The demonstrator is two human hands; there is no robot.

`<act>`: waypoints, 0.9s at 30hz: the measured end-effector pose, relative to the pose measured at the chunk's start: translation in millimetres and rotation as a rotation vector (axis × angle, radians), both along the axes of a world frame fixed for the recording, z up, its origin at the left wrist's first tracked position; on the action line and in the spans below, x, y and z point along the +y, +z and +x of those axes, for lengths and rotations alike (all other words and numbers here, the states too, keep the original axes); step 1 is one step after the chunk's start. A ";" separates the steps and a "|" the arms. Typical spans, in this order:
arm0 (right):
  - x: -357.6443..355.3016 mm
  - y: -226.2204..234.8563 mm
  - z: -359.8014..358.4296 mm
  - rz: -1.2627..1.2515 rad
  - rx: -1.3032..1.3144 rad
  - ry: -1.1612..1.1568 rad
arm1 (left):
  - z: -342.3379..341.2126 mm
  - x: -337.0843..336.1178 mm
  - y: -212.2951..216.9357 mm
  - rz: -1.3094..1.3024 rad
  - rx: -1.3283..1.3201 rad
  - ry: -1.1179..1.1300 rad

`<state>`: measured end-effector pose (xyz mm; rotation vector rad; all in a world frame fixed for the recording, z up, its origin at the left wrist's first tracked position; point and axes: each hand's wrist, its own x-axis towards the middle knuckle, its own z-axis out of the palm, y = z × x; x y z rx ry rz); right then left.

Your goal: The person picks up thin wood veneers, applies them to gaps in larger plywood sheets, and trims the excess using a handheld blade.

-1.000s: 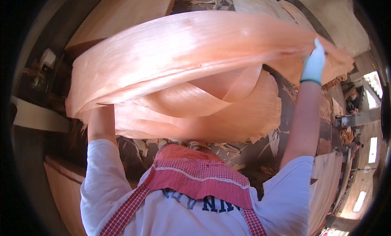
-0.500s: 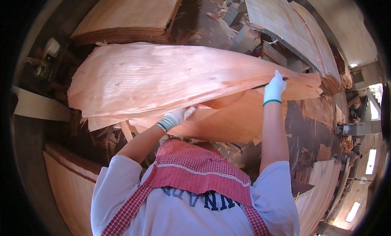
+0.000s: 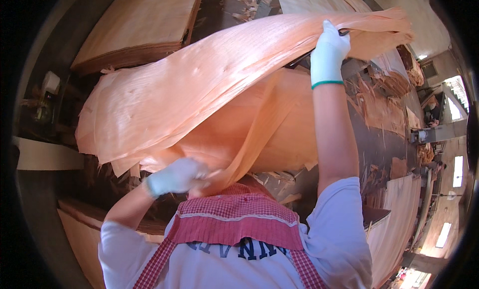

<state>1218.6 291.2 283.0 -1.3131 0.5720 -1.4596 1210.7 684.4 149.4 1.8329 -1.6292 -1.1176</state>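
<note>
My right hand (image 3: 330, 52), in a white glove with a green cuff, holds up the near edge of a stack of thin pinkish wood veneer sheets (image 3: 199, 74) toward its right end. A thin dark object (image 3: 343, 32), too little shown to name, sticks out by the right fingers. Below the raised sheets, another veneer sheet (image 3: 294, 119) lies spread. My left hand (image 3: 180, 177), also gloved and smeared by motion, is closed on the lower end of a narrow veneer strip (image 3: 254, 134), close to my red checked apron (image 3: 239, 209). The strip slants up to the right under the raised sheets.
Stacks of pale veneer stand at the far left (image 3: 134, 24), far right (image 3: 391, 72) and near right (image 3: 396, 224). A pale beam (image 3: 50, 154) juts in at the left. Torn veneer scraps (image 3: 381, 112) litter the dark floor.
My right hand has risen and moved away from me, lifting the right end of the veneer sheets higher. My left hand has drawn back toward my body, pulling a veneer strip with it.
</note>
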 end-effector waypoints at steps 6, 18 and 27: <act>-19.2 -50.7 -90.4 0.105 -0.049 -0.020 | 30.1 55.9 145.0 -0.408 0.537 -0.020; -5.9 -329.3 -333.4 0.935 0.482 0.103 | -26.5 245.6 188.2 -1.258 0.106 1.342; -10.7 -300.9 -443.0 1.006 0.996 0.845 | -85.6 545.2 227.6 -0.644 -1.076 1.677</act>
